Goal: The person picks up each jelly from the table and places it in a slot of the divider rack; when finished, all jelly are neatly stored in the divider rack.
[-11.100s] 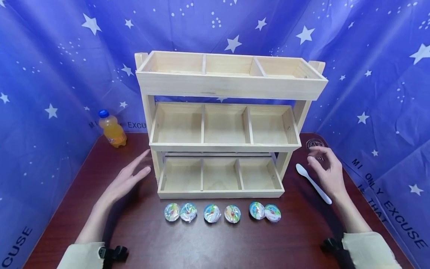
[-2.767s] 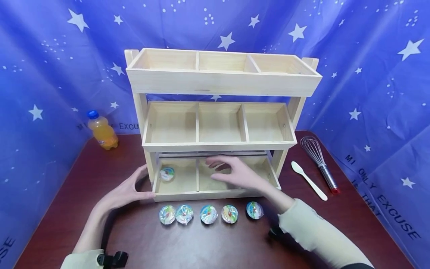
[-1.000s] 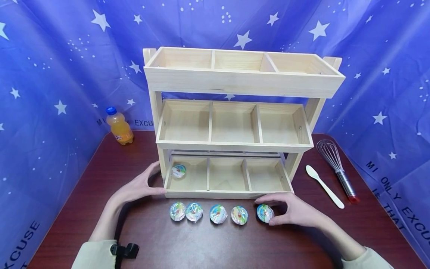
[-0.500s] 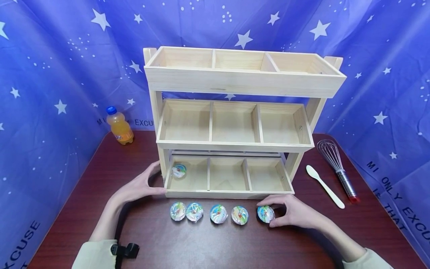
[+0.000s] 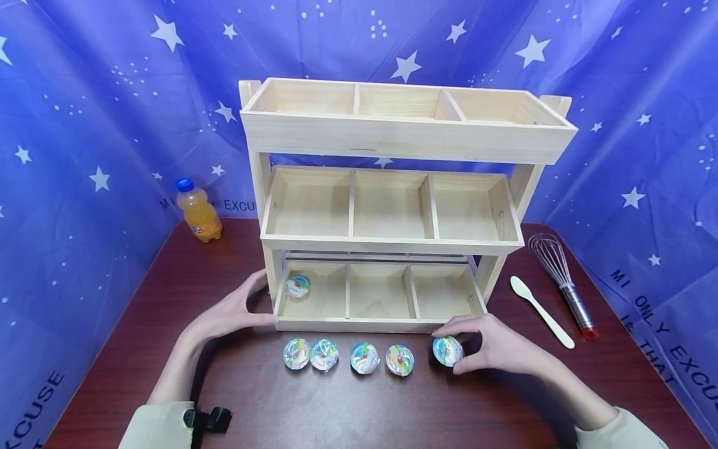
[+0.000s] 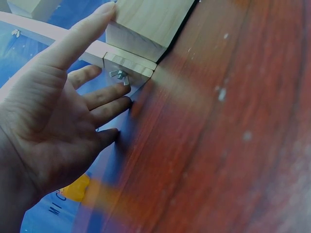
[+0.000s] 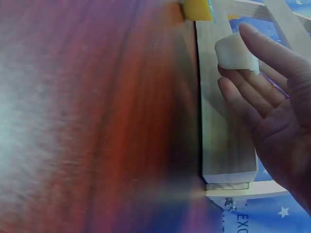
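In the head view, my right hand [image 5: 499, 346] pinches a small jelly cup [image 5: 447, 351] with a printed lid between thumb and fingers, in front of the shelf's lower right corner. The right wrist view shows this cup's pale side [image 7: 235, 52], held clear of the table. My left hand [image 5: 230, 315] rests at the lower left corner of the wooden shelf rack [image 5: 384, 325], its thumb touching the bottom tray. Its fingers [image 6: 104, 97] extend loosely beside the rack's leg. One jelly cup [image 5: 298, 285] lies in the bottom tray's left compartment.
Several more jelly cups [image 5: 364, 358] stand in a row before the rack. An orange drink bottle [image 5: 200, 212] stands at the back left. A white spoon [image 5: 541, 312] and a whisk [image 5: 563, 280] lie on the right. A blue starry curtain [image 5: 112, 125] surrounds the table.
A cup has come to lie in the bottom left compartment since the earliest frame. Just now my right hand has lifted another cup slightly toward the rack; my left hand has stayed put.
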A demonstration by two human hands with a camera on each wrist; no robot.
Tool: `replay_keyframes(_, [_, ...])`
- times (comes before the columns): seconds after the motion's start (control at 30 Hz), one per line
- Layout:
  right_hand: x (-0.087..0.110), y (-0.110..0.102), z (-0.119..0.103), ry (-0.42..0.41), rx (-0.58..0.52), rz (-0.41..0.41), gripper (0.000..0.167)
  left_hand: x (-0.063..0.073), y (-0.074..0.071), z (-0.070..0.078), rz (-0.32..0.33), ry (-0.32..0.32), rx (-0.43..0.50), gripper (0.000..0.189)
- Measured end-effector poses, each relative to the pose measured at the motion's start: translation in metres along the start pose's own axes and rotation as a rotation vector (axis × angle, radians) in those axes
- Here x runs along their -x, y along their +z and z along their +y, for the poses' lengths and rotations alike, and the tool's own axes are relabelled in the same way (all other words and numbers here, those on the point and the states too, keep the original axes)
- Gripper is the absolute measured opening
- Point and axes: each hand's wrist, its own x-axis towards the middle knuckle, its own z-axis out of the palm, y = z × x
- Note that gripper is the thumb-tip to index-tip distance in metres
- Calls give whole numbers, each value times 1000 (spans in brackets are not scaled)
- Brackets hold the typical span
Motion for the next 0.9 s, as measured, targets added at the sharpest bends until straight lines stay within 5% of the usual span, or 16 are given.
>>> replay_keyframes(0.3, [-16,-14,-8,96,-182,6,53,-2,0,0,-3,-12,-2,105])
replay_keyframes(0.57, [-40,-19,-15,182,-207,30,54,-3,1,0,-7,0,-10,105])
replay_keyframes(0.9, [-85,-7,-25,161,-272,4,55,-1,2,1,-5,-13,-2,107])
